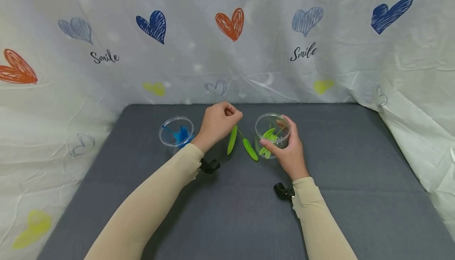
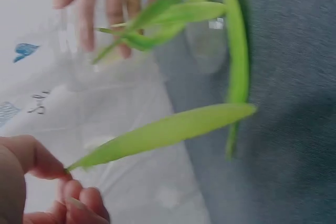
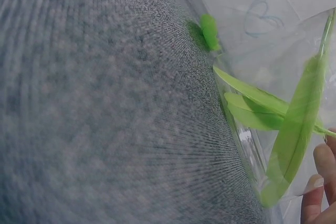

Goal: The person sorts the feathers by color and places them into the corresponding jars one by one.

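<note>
My left hand (image 1: 217, 123) pinches a green feather (image 2: 163, 134) by its thin stem, and the feather hangs over the table. A second green feather (image 1: 250, 149) lies on the table between that hand and a clear round jar (image 1: 258, 133). My right hand (image 1: 292, 151) grips this jar around its side, thumb in front and fingers behind. Several green feathers (image 3: 296, 129) stand and lean inside the jar, seen through its wall. The jar is upright with its top uncovered.
Left of my left forearm stands another clear jar (image 1: 160, 135) with blue feathers (image 1: 181, 134) inside, partly covered by the hand. A dark grey cloth (image 1: 241, 220) covers the table. White hangings (image 1: 263, 62) printed with hearts close off the back and sides.
</note>
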`<state>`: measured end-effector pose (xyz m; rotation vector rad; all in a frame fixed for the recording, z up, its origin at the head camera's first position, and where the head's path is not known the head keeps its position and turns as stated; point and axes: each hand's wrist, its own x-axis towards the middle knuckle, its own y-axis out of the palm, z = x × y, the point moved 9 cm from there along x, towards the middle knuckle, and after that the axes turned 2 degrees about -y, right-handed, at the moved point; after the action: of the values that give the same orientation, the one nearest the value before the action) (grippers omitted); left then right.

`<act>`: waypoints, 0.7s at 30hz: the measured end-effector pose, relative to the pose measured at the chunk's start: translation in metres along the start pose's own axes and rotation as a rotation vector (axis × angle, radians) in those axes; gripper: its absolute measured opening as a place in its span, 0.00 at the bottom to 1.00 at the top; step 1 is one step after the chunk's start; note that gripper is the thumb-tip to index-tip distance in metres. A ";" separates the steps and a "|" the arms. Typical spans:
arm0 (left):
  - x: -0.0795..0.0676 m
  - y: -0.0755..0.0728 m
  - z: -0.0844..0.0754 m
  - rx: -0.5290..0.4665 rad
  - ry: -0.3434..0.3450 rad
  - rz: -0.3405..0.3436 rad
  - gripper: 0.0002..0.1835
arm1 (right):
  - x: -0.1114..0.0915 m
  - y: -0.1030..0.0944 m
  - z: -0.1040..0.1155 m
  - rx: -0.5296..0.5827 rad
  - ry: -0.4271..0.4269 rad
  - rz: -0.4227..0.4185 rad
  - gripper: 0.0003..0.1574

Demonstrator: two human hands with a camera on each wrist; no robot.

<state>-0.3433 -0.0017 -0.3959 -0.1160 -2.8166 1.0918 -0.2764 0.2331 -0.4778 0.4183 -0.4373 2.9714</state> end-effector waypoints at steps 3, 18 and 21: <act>-0.001 -0.008 -0.016 -0.067 0.064 -0.038 0.10 | 0.000 0.000 0.000 0.000 0.004 -0.001 0.62; -0.023 -0.028 -0.105 -0.343 0.422 -0.172 0.07 | 0.001 0.001 0.000 0.006 0.024 0.010 0.62; -0.022 -0.023 -0.114 -0.343 0.475 -0.178 0.08 | 0.001 0.001 0.000 0.007 0.024 0.009 0.62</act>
<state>-0.3061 0.0551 -0.2983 -0.1305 -2.4888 0.4577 -0.2778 0.2321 -0.4774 0.3821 -0.4273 2.9841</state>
